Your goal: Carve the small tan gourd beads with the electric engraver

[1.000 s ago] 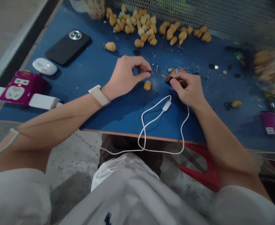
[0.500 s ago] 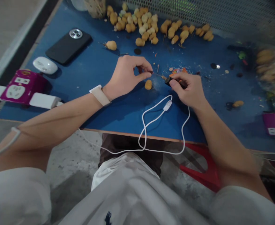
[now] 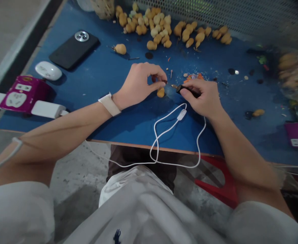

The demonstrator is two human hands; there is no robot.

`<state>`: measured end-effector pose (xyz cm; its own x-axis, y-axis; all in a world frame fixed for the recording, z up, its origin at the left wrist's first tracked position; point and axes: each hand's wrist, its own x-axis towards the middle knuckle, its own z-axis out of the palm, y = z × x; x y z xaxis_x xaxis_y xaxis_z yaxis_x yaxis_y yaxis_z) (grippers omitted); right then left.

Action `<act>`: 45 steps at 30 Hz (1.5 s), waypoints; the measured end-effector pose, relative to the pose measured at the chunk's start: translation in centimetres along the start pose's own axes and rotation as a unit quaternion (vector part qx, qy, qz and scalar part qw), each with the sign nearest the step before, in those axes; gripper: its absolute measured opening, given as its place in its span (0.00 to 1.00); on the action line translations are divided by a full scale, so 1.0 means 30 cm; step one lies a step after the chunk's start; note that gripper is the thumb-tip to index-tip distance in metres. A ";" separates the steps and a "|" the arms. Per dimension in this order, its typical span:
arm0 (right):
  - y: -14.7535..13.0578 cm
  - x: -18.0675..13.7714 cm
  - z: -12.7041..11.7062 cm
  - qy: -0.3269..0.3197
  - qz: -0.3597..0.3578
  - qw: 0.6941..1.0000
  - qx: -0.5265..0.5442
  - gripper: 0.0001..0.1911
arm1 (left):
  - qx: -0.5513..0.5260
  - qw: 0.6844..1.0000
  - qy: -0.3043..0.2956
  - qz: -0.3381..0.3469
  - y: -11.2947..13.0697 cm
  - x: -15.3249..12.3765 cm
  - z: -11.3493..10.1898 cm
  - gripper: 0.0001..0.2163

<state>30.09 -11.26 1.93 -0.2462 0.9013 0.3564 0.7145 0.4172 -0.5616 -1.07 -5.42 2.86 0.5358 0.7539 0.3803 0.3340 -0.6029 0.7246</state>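
My left hand [image 3: 139,84], a pale band on its wrist, pinches a tiny dark piece between thumb and forefinger, right above a small yellow gourd [image 3: 160,92] lying on the blue table [image 3: 105,84]. My right hand [image 3: 202,96] grips a black corded tool [image 3: 183,88] whose thin metal tip points left toward that pinched piece. The tool's white cord [image 3: 164,132] with an inline switch loops over the table's front edge.
A heap of small yellow gourds [image 3: 161,28] lies at the back, one gourd [image 3: 120,49] apart. A black phone [image 3: 74,49], a white case [image 3: 48,70] and a magenta power strip [image 3: 24,96] sit at left. Wire mesh [image 3: 227,15] closes the back. Another gourd [image 3: 258,112] lies at right.
My left hand has shifted slightly right and down, closer over the small gourd; the tool tip in my right hand has moved in to meet it.
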 end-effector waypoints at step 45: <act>0.022 -0.015 0.006 -0.033 0.014 0.999 0.005 0.18 | 0.042 0.996 -0.078 0.009 -0.138 0.014 0.007 0.13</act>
<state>30.56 -11.39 1.27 -0.2691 0.9182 0.2908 0.7152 0.3927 -0.5782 -2.07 -2.65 -0.11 0.6536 0.6974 0.2939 0.3843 -0.6404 0.6649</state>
